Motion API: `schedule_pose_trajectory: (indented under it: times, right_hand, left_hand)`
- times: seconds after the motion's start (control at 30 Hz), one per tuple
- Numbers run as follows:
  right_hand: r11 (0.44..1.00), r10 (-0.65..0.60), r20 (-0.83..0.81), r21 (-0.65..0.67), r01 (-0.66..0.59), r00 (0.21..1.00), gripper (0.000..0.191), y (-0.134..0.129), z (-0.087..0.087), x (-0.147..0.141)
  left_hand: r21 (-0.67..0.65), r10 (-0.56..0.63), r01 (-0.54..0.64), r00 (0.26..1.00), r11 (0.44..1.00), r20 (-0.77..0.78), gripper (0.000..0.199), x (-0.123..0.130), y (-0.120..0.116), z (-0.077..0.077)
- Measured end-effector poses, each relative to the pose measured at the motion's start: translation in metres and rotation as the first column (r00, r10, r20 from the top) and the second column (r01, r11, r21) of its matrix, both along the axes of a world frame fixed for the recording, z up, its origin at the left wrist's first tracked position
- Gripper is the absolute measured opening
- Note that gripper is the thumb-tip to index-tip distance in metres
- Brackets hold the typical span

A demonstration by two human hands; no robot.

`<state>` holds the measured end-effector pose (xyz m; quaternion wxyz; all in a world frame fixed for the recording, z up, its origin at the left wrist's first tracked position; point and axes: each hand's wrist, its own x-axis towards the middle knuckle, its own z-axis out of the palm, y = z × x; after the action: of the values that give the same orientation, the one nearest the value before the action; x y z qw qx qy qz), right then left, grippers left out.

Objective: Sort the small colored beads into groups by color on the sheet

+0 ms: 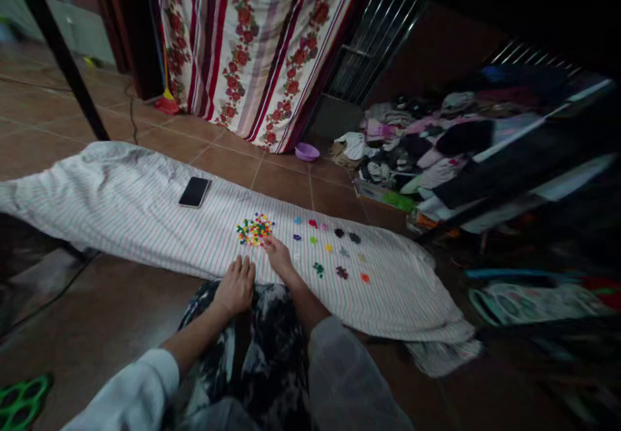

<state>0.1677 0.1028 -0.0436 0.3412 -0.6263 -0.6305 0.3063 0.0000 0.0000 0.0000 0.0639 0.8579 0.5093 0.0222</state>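
A mixed heap of small bead-like pieces (255,229), in yellow, red, green, white and blue, lies on a striped cloth (145,224). My right hand (278,256) is at the heap's right edge, fingers drawn together; whatever is between them is too small to make out. My left hand (236,287) rests flat at the cloth's near edge, below the heap, holding nothing. To the right sit several small single-colour clusters, among them a dark green one (318,269), a brown one (342,272), an orange one (365,277) and a black one (338,232).
A phone (195,192) lies on the cloth, left of the heap. Beyond on the tiled floor are a purple basin (307,152), a flowered curtain (252,55) and a red broom (167,103). Piled clothes (402,140) fill the right back. A dark pole (63,55) slants at left.
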Motion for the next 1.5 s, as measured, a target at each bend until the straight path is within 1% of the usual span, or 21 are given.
schedule_pose_trajectory:
  times: [0.07,0.17,0.23,0.3,0.43,0.6,0.77,1.0,1.27,1.4,1.5]
  right_hand:
    - [0.999,-0.019,0.073,0.039,0.016,0.997,0.029,-0.001,0.004,-0.004]
    - [0.997,-0.060,0.189,0.056,0.050,0.980,0.029,-0.001,0.013,-0.009]
    - [0.996,-0.089,0.264,0.038,0.081,0.961,0.029,0.000,0.019,-0.012]
    - [0.996,-0.088,0.330,0.004,0.092,0.940,0.030,0.001,0.027,-0.015]
    - [0.994,0.002,0.430,-0.098,0.044,0.903,0.033,0.006,0.039,-0.019]
    - [0.981,0.104,0.504,-0.194,-0.005,0.858,0.038,0.012,0.048,-0.023]
    - [0.977,0.133,0.519,-0.214,-0.023,0.844,0.036,0.020,0.049,-0.023]
    - [0.984,0.105,0.511,-0.176,-0.016,0.853,0.027,0.024,0.040,-0.022]
    - [0.991,0.039,0.467,-0.129,0.024,0.883,0.024,0.013,0.035,-0.021]
    - [0.992,0.022,0.426,-0.119,0.032,0.904,0.021,0.008,0.036,-0.020]
    - [0.993,0.027,0.416,-0.117,0.024,0.909,0.023,0.006,0.036,-0.020]
  left_hand:
    - [0.003,-0.007,0.007,1.000,1.000,0.000,0.058,-0.001,0.002,0.002]
    - [0.007,-0.029,0.029,1.000,1.000,0.009,0.057,-0.004,0.004,0.003]
    - [0.011,-0.048,0.047,0.999,0.999,0.021,0.057,-0.005,0.005,0.004]
    - [0.018,-0.060,0.060,0.998,0.998,0.037,0.056,-0.007,0.006,0.003]
    - [0.032,-0.061,0.059,0.997,0.998,0.049,0.056,-0.008,0.006,0.002]
    - [0.051,-0.065,0.063,0.997,0.997,0.039,0.055,-0.008,0.007,0.000]
    - [0.057,-0.055,0.053,0.998,0.997,0.040,0.055,-0.007,0.007,0.001]
    - [0.063,-0.054,0.051,0.997,0.997,0.052,0.053,-0.006,0.007,0.001]
    - [0.049,-0.062,0.060,0.997,0.997,0.035,0.053,-0.007,0.008,0.006]
    - [0.087,-0.062,0.059,0.997,0.995,0.038,0.051,-0.008,0.007,0.004]
    - [0.120,-0.063,0.057,0.997,0.991,0.045,0.050,-0.009,0.006,0.001]
